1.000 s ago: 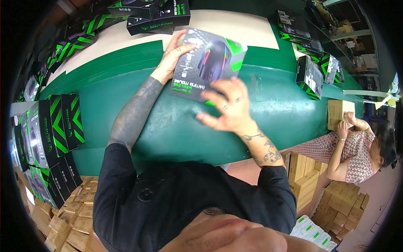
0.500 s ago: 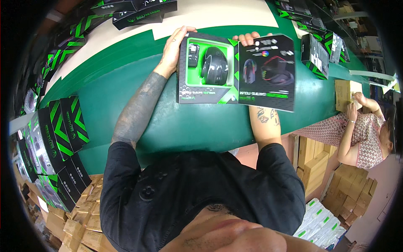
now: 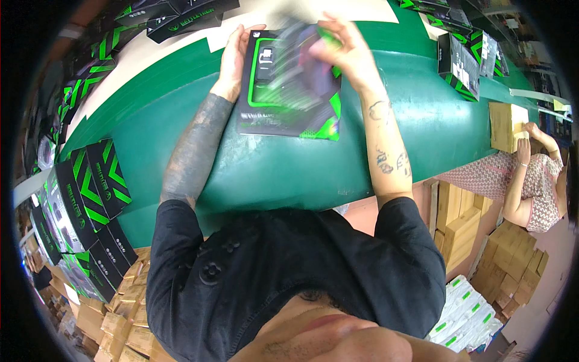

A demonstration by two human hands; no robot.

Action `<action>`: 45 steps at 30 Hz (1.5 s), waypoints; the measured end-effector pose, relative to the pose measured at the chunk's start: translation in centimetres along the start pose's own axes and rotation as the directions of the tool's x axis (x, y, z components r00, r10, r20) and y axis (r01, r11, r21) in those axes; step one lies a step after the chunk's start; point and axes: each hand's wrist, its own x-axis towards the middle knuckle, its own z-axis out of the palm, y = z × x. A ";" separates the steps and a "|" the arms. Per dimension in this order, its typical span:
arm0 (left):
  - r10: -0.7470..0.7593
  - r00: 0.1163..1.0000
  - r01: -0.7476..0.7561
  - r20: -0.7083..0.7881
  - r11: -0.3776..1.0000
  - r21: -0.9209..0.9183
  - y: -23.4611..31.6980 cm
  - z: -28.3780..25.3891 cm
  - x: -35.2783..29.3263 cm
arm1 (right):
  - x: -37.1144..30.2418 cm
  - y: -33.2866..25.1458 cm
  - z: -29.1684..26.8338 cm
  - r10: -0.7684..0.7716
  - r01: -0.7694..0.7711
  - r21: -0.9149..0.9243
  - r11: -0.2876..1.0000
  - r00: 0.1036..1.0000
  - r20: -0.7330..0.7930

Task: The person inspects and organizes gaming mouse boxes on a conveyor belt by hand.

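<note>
A black and green mouse box [image 3: 259,123] is held above the green table, its window showing a small black part and a green frame. The box's front flap [image 3: 307,75], smeared by motion, swings across the window and hides the mouse. My left hand [image 3: 233,63] grips the left edge of the box, thumb and fingers around its side. At the upper right of the box, my right hand [image 3: 348,51] has the flap's edge between thumb and fingers; its fingertips are blurred.
Black and green boxes stand stacked at the left [image 3: 90,193], with others at the far right [image 3: 458,66] and along the back [image 3: 184,21]. To the right, a co-worker's hands [image 3: 526,136] are at a brown carton [image 3: 505,127]. Brown cartons [image 3: 117,326] lie below the table's left end.
The flap, spread open to the right before, has swung leftward over the window. My right hand has come up from behind it to the box's upper right, and the box has shifted slightly left.
</note>
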 end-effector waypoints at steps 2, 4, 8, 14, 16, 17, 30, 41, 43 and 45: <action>0.055 0.991 -0.049 0.124 0.998 -0.049 0.0 1.6 -0.6 | -0.8 0.5 0.4 0.106 -0.090 -0.446 0.891 0.994 0.012; 0.034 0.992 -0.057 0.123 0.980 0.191 -0.2 1.3 -0.8 | -1.0 1.2 -0.1 0.163 -0.164 -0.336 0.928 0.986 -0.031; 0.169 0.940 -0.248 0.295 0.934 0.256 -0.1 1.3 -1.2 | -1.1 0.0 -1.6 0.251 -0.259 0.026 0.966 0.955 0.158; 0.166 0.982 -0.129 0.086 0.934 -0.332 0.9 -0.8 0.9 | 1.2 0.3 -5.0 0.302 -0.190 0.479 0.857 0.939 -0.167; 0.166 0.966 -0.225 -0.198 0.918 -0.326 1.0 -2.4 1.9 | 2.7 -1.0 -5.3 0.361 -0.038 0.684 0.729 0.869 -0.337; 0.184 0.952 -0.254 -0.245 0.922 -0.293 0.7 -2.8 2.3 | 3.2 -0.6 -5.4 0.342 -0.010 0.651 0.759 0.857 -0.385; 0.302 0.952 -0.256 -0.053 0.880 0.400 -1.1 0.0 1.8 | 13.5 8.8 -19.7 0.415 -0.303 0.326 0.896 0.307 -0.857; 0.210 0.847 -0.350 0.489 0.912 0.215 -0.6 1.6 0.8 | 7.3 6.3 -13.8 -0.195 0.146 -0.129 0.981 0.714 -0.672; 0.223 0.844 -0.263 0.488 0.965 0.014 -0.8 1.1 0.5 | 2.7 2.6 -6.4 -0.330 0.076 -0.407 0.910 0.726 -0.603; 0.276 0.862 -0.195 0.426 0.955 -0.223 -1.3 2.7 0.9 | -1.3 1.5 -4.6 -0.739 0.361 -0.822 0.440 0.665 -0.104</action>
